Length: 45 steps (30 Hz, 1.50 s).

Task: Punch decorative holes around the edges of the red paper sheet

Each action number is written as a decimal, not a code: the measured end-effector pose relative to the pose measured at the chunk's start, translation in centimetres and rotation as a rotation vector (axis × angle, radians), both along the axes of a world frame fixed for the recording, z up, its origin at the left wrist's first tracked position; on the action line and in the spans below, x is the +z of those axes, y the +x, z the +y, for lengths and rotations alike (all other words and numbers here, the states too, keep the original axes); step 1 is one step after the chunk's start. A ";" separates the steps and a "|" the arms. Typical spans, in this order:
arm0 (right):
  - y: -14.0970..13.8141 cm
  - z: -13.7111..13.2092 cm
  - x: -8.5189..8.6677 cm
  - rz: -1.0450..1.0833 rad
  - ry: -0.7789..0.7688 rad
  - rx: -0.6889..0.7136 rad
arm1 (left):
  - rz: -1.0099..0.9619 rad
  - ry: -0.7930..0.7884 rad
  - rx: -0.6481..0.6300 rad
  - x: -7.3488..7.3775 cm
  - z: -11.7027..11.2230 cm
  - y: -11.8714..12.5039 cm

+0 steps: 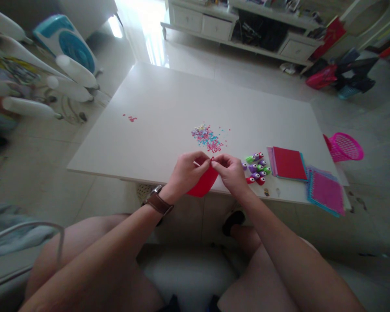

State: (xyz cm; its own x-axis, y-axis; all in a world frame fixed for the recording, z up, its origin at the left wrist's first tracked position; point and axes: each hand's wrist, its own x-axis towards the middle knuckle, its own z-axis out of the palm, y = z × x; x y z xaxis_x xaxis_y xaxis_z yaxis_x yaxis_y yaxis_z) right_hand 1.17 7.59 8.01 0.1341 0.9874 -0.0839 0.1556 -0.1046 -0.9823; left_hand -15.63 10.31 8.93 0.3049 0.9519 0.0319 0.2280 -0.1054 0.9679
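Observation:
Both hands meet at the near edge of the white table (pixel 169 99). My left hand (pixel 186 172), with a brown watch on its wrist, is closed on a red sheet of paper (pixel 204 183) and a thin white stick (pixel 196 164). My right hand (pixel 230 171) pinches the top edge of the same red sheet. Just beyond the fingers lies a heap of small coloured paper cut-outs (pixel 207 138). A cluster of small coloured paper punches (pixel 256 169) sits right beside my right hand.
A stack of coloured sheets topped with red (pixel 287 163) and a second pink-topped stack (pixel 326 193) lie at the table's right. A pink basket (pixel 344 147) stands off the right edge. A few red bits (pixel 131 118) lie at the left. A fan (pixel 65 43) and cabinet (pixel 214 24) stand beyond.

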 end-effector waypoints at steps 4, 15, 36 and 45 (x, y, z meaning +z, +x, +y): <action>-0.2 0.0 0.2 -0.006 -0.006 -0.011 | 0.003 0.002 0.012 0.0 -0.1 0.1; -0.5 0.1 0.7 -0.030 -0.016 -0.025 | -0.013 -0.036 0.023 0.1 -0.1 0.2; 2.8 4.7 -1.7 0.118 -0.189 -0.361 | 0.239 0.474 0.392 3.0 1.8 -3.9; 1.9 9.1 -5.1 0.163 -0.190 -0.464 | 0.783 0.442 -0.214 -1.1 -1.8 -1.3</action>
State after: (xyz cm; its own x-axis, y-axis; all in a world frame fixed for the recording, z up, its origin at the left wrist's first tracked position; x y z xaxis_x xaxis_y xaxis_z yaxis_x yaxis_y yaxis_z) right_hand 3.05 16.69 2.91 0.5239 0.7926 -0.3120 -0.1027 -0.3048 -0.9469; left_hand -16.97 8.48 7.83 0.5611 0.8229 0.0895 0.7334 -0.5443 0.4073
